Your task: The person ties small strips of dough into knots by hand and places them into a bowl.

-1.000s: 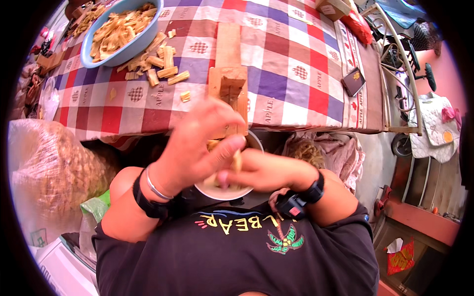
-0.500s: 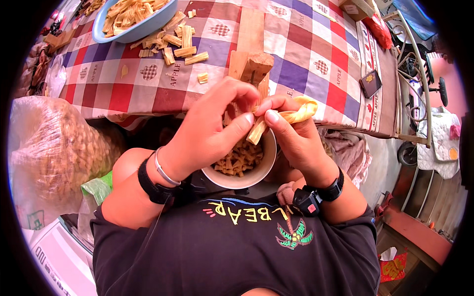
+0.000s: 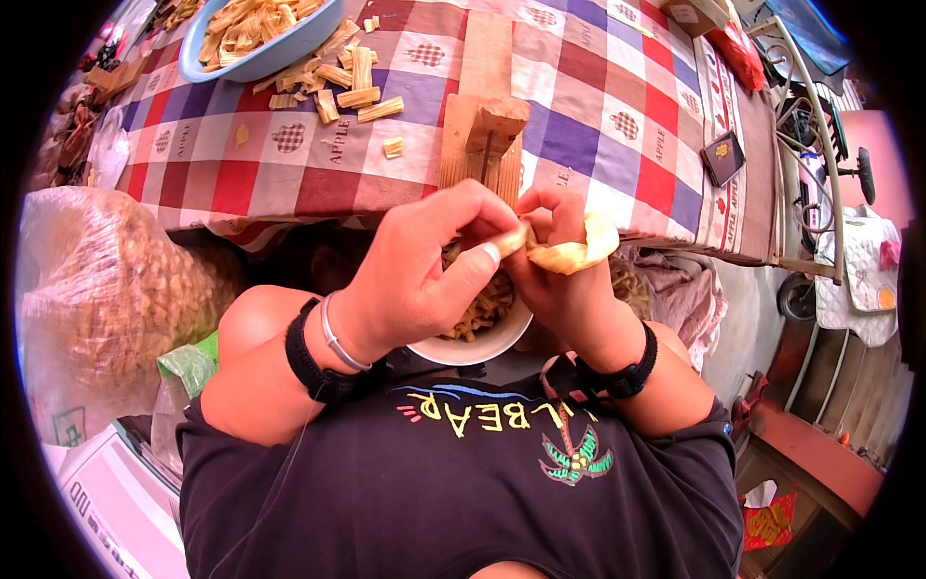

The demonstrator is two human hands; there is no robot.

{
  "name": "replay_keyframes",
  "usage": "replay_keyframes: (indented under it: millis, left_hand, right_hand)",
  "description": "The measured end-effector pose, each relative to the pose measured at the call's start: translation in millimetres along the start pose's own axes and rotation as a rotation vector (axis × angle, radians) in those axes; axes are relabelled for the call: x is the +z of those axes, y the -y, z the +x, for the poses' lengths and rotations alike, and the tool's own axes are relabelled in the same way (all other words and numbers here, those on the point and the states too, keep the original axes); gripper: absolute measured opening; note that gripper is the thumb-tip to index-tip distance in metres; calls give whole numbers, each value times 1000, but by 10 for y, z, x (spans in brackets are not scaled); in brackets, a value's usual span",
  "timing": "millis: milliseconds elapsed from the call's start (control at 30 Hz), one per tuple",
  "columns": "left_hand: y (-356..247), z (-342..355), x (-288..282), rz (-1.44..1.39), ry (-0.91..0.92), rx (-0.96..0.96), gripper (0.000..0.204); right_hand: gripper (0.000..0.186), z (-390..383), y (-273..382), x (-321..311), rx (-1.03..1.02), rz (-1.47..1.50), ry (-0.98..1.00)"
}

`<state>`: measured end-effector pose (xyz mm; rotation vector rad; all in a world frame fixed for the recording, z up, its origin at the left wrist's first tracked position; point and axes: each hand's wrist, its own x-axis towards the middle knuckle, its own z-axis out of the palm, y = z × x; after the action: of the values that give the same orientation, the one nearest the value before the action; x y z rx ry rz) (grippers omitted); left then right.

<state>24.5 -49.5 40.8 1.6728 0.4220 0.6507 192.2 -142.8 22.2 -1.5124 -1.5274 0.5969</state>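
My left hand [image 3: 410, 265] and my right hand [image 3: 569, 299] meet fingertip to fingertip in front of the table edge. Between them they pinch a pale yellow dried tofu-skin stick [image 3: 584, 253], whose looped, folded end sticks out past my right fingers. Its other end is hidden by my fingers. Just under my hands is a white bowl [image 3: 465, 355] of short cut pieces [image 3: 487, 311], partly covered by the left hand. Beyond my fingertips, a wooden cutting stand [image 3: 497, 121] with a thin upright blade rests at the table's edge.
On the checked tablecloth [image 3: 376, 179] stands a blue basin [image 3: 260, 50] of dried sticks, with several loose pieces beside it. A dark flat case [image 3: 722, 159] lies at the right. Left of my knee sits a large clear bag [image 3: 125, 289] of cut pieces.
Both hands have drawn back slightly from the wooden stand toward me. The stick has turned, its straight end no longer showing, and my right wrist has rotated.
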Motion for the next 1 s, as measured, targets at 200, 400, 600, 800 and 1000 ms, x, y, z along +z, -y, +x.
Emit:
replay_keyframes:
  millis: [200,400,600,800,1000]
  left_hand:
    - [84,36,79,-149,-97,-165,17]
    - [75,8,-141,89,85,-42,23]
    - [102,50,-372,214,212,-150,20]
    - [57,57,-157,146,215,-141,32]
    - [116,27,-75,183,181,-108,30]
  right_hand:
    - [46,2,-46,15,-94,135,10]
    - [14,193,21,-153,-117,-104,168]
    - [19,183,-1,-450,16,-38,364]
    - [18,137,-56,-338,-55,-44,361]
    - [19,144,-22,-323,-17,30,374]
